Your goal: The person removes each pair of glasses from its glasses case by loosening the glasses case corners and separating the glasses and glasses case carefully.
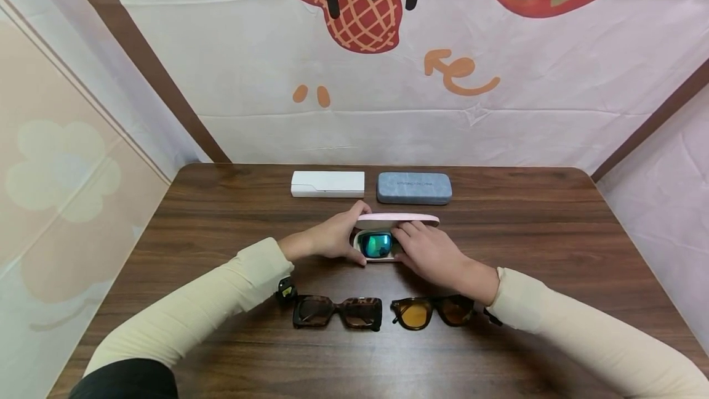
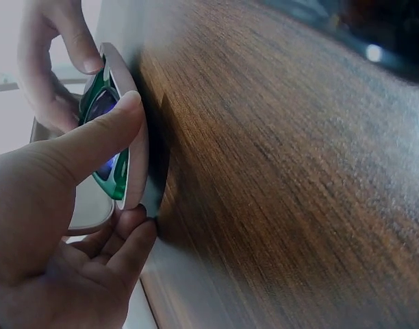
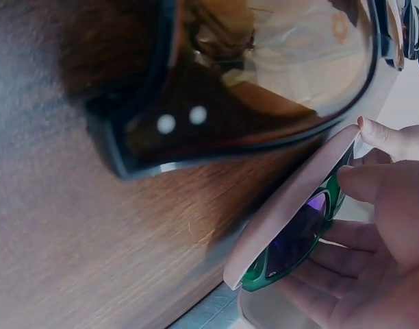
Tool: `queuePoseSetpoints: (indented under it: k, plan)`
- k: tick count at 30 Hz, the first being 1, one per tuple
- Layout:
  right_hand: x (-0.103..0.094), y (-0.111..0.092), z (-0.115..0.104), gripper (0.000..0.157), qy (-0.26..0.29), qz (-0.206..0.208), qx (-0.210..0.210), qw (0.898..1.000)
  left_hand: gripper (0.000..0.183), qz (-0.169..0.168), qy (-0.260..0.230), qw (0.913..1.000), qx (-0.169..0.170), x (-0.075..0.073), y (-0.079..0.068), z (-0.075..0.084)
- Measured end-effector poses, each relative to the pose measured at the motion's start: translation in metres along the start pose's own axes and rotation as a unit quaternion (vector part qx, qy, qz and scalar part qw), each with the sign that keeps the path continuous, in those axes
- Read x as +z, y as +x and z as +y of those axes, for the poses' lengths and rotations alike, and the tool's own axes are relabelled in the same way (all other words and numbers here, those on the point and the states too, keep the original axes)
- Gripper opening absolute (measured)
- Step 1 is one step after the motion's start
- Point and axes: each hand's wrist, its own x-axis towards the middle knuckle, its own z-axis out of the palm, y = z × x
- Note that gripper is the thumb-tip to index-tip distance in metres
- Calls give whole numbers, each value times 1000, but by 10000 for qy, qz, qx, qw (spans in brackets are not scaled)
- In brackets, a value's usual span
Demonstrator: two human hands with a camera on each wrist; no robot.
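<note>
A pink glasses case [image 1: 397, 218] stands with its lid raised at the middle of the table. Inside lie green-framed sunglasses [image 1: 376, 245] with mirrored blue-green lenses. My left hand [image 1: 335, 236] grips the case's left end, its thumb [image 2: 110, 130] across the front rim and its fingers lower down around the end. At the right end, my right hand [image 1: 432, 252] reaches under the lid. Its thumb [image 3: 360, 184] lies at the sunglasses' frame, with the fingers behind the lenses. The right fingertips are partly hidden in the head view.
Behind the case lie a white glasses case [image 1: 328, 185] and a blue-grey one [image 1: 414, 188]. In front are tortoiseshell sunglasses [image 1: 336, 313] and dark-framed sunglasses with amber lenses [image 1: 415, 314], the latter under my right wrist. A printed cloth [image 1: 249, 134] hangs beyond the table's back edge.
</note>
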Motion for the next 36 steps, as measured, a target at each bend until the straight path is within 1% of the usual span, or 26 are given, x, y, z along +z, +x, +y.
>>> queuePoseSetpoints:
  k: [3, 7, 9, 19, 26, 30, 36]
  plan:
    - [0, 2, 1, 34, 94, 71, 45, 9999, 84, -12, -5, 10000, 8, 0, 0, 0]
    - [0, 3, 2, 22, 215, 266, 35, 9994, 85, -17, 3, 10000, 27, -1, 0, 0]
    - [-1, 3, 2, 20, 300, 325, 33, 9990, 84, -16, -2, 10000, 39, -1, 0, 0]
    - [-2, 5, 3, 17, 601, 310, 39, 9977, 83, -62, -89, 9999, 33, -2, 1, 1]
    - [0, 5, 3, 19, 615, 464, 19, 9970, 84, 49, 38, 9997, 225, -1, 0, 0]
    - [-1, 5, 3, 19, 635, 471, 7, 9969, 84, 46, 32, 9997, 246, -1, 0, 0]
    - [-4, 6, 2, 19, 586, 431, -24, 9973, 84, 31, 17, 9998, 192, -2, -1, 1]
